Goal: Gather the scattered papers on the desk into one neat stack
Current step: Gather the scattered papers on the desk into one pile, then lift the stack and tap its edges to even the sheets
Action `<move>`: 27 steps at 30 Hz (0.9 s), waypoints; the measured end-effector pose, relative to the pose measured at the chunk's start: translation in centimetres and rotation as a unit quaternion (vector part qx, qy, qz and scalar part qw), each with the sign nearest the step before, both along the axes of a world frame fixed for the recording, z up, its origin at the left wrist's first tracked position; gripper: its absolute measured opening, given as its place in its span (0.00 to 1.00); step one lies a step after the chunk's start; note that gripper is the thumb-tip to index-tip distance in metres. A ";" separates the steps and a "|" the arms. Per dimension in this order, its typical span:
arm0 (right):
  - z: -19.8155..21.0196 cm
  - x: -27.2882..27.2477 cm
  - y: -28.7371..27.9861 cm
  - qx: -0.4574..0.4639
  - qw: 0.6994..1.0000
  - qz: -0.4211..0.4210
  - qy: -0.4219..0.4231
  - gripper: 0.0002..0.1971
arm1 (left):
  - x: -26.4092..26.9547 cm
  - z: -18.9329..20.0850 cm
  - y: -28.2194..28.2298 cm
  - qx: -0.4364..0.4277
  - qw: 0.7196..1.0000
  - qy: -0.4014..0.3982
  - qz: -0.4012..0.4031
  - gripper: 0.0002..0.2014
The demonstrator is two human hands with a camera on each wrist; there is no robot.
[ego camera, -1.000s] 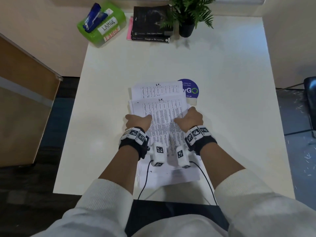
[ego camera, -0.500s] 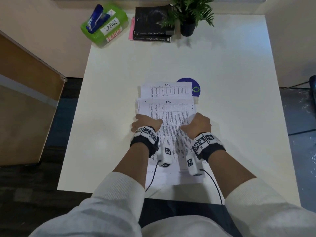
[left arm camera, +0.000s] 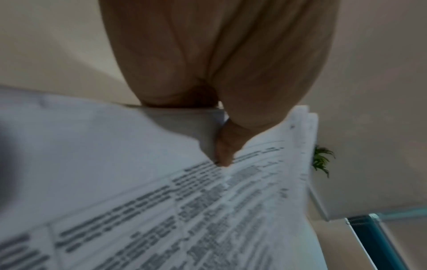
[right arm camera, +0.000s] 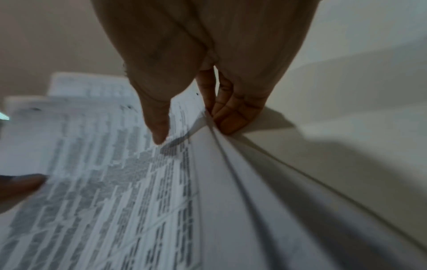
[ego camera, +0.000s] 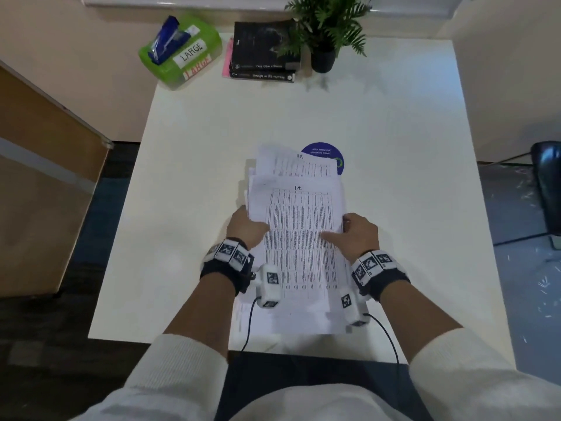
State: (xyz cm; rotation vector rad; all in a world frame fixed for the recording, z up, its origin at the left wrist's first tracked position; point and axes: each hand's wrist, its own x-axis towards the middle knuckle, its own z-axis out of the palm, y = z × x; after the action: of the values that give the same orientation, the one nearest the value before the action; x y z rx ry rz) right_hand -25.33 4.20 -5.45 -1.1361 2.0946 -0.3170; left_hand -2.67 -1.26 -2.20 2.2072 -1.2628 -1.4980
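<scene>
Both hands hold a loose stack of printed papers (ego camera: 299,238) at the near middle of the white table (ego camera: 394,123). The left hand (ego camera: 244,227) grips the stack's left edge: in the left wrist view its thumb (left arm camera: 225,149) lies on top of the printed sheet while the other fingers are hidden under the paper. The right hand (ego camera: 361,233) grips the right edge, with the thumb (right arm camera: 157,126) pressing down on the top sheet and the curled fingers (right arm camera: 233,117) tucked below the edge, so the sheets are pinched between them. The right wrist view shows several sheet edges fanned apart below those fingers, not flush.

The top sheet carries a table of small dark print. Another printed sheet (ego camera: 296,162) sticks out past the far end of the stack, offset a little to the left, and more edges show along the left side and the near end. The far part of the stack looks raised off the table, though blur makes that uncertain. The sheets partly cover a round blue coaster (ego camera: 329,156).

At the far edge of the table stand a green box (ego camera: 179,56) labelled LARGE, two dark stacked books (ego camera: 264,54) and a small potted plant (ego camera: 326,31), all well apart from the papers.
</scene>
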 end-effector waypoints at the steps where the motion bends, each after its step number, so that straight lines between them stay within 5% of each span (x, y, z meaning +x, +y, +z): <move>1: 0.0 -0.6 0.7 -0.007 1.000 -0.003 -0.019 0.27 | -0.1 0.3 0.6 -0.033 0.999 0.029 -0.008 0.20; 6: 2.1 -3.5 2.0 -0.051 0.974 -0.116 -0.190 0.53 | 0.5 4.5 1.3 -0.155 0.971 0.178 -0.038 0.22; 8: 4.5 -3.9 1.3 -0.109 0.948 -0.123 -0.274 0.40 | 0.1 7.4 0.6 -0.183 0.955 0.232 -0.039 0.21; 12: 10.8 -3.3 -0.9 -0.242 0.928 -0.062 -0.275 0.13 | -2.8 12.5 -1.5 -0.299 0.926 0.224 -0.045 0.21; 17: 15.9 -2.9 -2.3 -0.343 0.919 -0.064 -0.187 0.18 | -5.9 15.0 -2.2 -0.417 0.885 0.206 0.015 0.29; 20: 17.4 -3.4 -2.5 -0.375 0.903 -0.086 -0.188 0.11 | -6.6 15.0 -2.2 -0.434 0.873 0.221 0.018 0.30; 27: 14.3 -4.2 -0.3 -0.426 0.847 -0.137 -0.285 0.16 | -6.0 12.6 -0.8 -0.430 0.856 0.285 0.048 0.30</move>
State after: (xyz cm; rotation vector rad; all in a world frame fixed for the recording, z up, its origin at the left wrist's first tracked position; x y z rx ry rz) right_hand -29.53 3.86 8.84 -0.9939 1.5513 -1.6343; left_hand -8.68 -2.09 10.40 1.1206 -1.2304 -1.0827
